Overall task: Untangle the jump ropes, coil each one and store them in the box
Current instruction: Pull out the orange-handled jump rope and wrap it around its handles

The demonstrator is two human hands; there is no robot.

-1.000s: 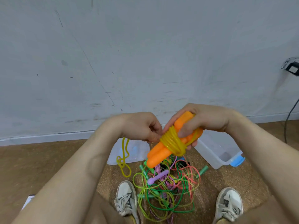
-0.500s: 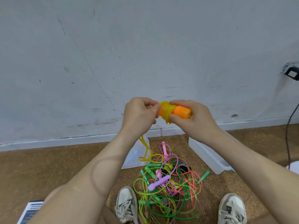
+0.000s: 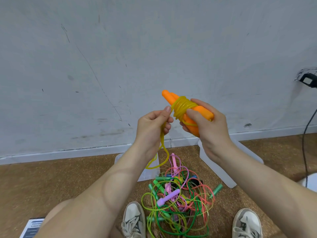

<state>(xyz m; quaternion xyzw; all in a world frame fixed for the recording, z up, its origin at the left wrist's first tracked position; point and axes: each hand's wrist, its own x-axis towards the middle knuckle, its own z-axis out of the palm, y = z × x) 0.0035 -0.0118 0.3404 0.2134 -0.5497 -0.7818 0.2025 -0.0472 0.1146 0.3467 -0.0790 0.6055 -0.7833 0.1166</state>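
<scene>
**Yellow rope almost wound onto its handles**

Head view: the right hand (image 3: 211,127) grips both orange handles (image 3: 171,97) together as a spool. The left hand (image 3: 151,127) pinches the yellow cord (image 3: 182,107) taut, its tail hanging loose. The clear box (image 3: 223,177) sits on the floor behind the right forearm, contents hidden. The tangle (image 3: 178,200) lies between the shoes.

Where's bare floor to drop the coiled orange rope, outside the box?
Widest bare floor: left of the clear plastic piece, from baseboard down to the booklet. Smaller patch between the box and the black cable. Crowded between the shoes, where the rope tangle lies.
</scene>
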